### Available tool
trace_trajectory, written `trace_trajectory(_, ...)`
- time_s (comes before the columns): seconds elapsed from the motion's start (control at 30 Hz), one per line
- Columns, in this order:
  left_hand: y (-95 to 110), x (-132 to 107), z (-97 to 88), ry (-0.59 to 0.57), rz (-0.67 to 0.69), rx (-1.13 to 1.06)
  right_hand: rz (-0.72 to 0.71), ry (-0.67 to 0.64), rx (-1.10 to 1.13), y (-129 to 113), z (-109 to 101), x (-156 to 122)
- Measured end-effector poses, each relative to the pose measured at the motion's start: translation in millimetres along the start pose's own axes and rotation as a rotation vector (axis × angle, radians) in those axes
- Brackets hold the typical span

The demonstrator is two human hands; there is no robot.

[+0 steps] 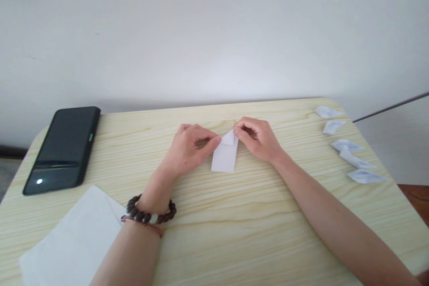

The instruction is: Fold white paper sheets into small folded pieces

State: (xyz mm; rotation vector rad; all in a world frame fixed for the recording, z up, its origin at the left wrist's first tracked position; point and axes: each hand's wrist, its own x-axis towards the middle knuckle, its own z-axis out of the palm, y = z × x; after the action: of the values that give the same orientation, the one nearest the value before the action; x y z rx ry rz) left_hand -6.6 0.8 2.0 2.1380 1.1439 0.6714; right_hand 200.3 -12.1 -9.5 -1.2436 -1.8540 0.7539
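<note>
A small white piece of paper [224,159] lies near the middle of the table, its top corner folded down into a triangular flap. My left hand [190,148] pinches the paper's upper left edge between thumb and forefinger. At the upper right corner, my right hand [258,137] grips the same paper with thumb and fingertips. The fingers cover parts of the top edge. A dark beaded bracelet [150,217] and a thin cord circle my left wrist.
Several folded white paper boats [366,176] stand in a column along the table's right side. A black tablet-like device [62,147] rests at the back left. White paper sheets [73,241] lie at the front left, partly under my left forearm. A pale wall [214,35] rises behind the wood-grain table [214,241].
</note>
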Motion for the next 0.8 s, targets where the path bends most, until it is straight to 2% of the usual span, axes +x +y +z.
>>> trace_trajectory(0.23,1.6,1.5,0.8,0.012,-0.053,0.041,-0.001,0.009,0.017,0.7,0.0,-0.6)
trace_trajectory(0.37,1.9,2.1,2.5,0.103,-0.109,-0.100,0.024,0.090,0.082,3.3,1.6,0.0)
trace_trajectory(0.47,-0.4,1.6,4.6,0.199,-0.189,-0.171,0.013,0.003,0.097,4.3,2.2,-0.2)
trace_trajectory(0.53,-2.6,1.2,5.9,0.217,-0.213,-0.179,-0.008,-0.042,0.083,4.8,2.5,-0.5)
trace_trajectory(0.7,-5.5,0.5,7.0,0.244,-0.203,-0.215,-0.001,-0.050,0.110,7.6,3.9,-1.2)
trace_trajectory(0.8,-4.7,0.5,6.0,0.207,-0.134,-0.188,-0.027,-0.041,0.095,7.9,3.5,-0.9)
